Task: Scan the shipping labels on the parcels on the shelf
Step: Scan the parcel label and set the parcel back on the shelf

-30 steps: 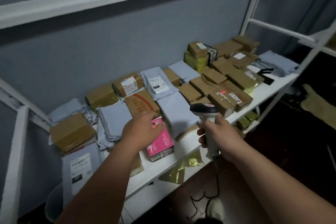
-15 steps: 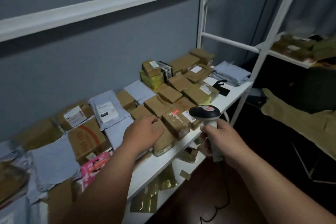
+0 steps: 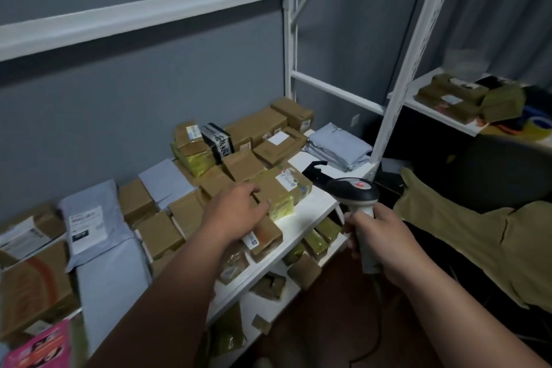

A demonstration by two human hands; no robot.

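Item: barcode scanner (image 3: 357,192), right hand (image 3: 380,240) grip wrapped round its handle. Left hand (image 3: 236,212) grip spread flat atop taped parcel (image 3: 277,196), label (image 3: 289,179) just beyond its fingertips. Risk: parcel near shelf (image 3: 301,218) edge; a push may tip it off.

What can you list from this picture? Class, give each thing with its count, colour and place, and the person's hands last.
Boxes: many, brown, across the shelf.
Taped box: one, yellow-taped, shelf front, under the left fingers.
Mailers: several, grey, among the boxes.
Pink parcel: one, bottom left corner.
Shelf: one, white.
Scanner: one, black head, pale handle, right of the shelf.
Left hand: rests on boxes.
Right hand: grips the scanner.
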